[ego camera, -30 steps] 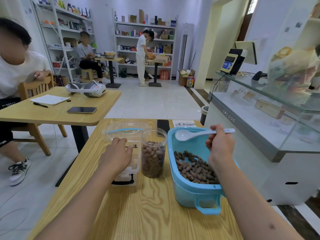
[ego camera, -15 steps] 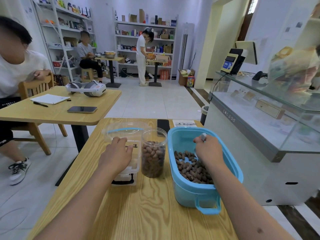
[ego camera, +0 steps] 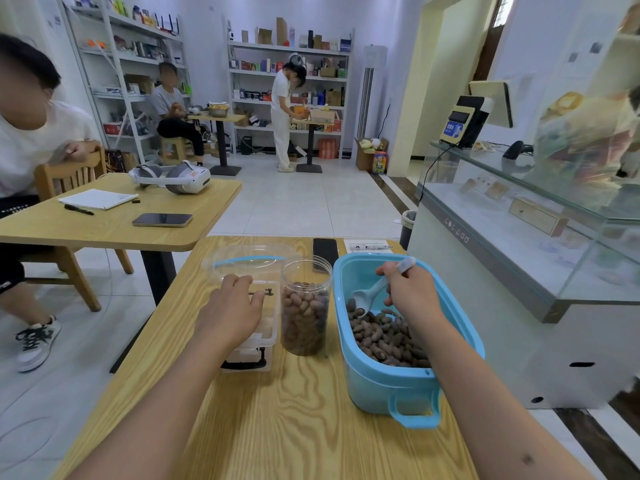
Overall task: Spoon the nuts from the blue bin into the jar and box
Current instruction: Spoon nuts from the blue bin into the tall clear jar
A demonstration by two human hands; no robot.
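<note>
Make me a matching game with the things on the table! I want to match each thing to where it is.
Things:
1. spoon
2. jar
3. clear box
4. black phone

Places:
A. under the left hand
B. between the box and the blue bin
C. in the right hand
D. at the table's far edge

Pairs: 1-C, 2-B, 3-A, 4-D

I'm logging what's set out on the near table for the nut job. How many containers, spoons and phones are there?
Containers: 3 (blue bin, jar, clear box)
Spoons: 1 (spoon, held in the right hand)
Phones: 1 (black phone)
Total: 5
</note>
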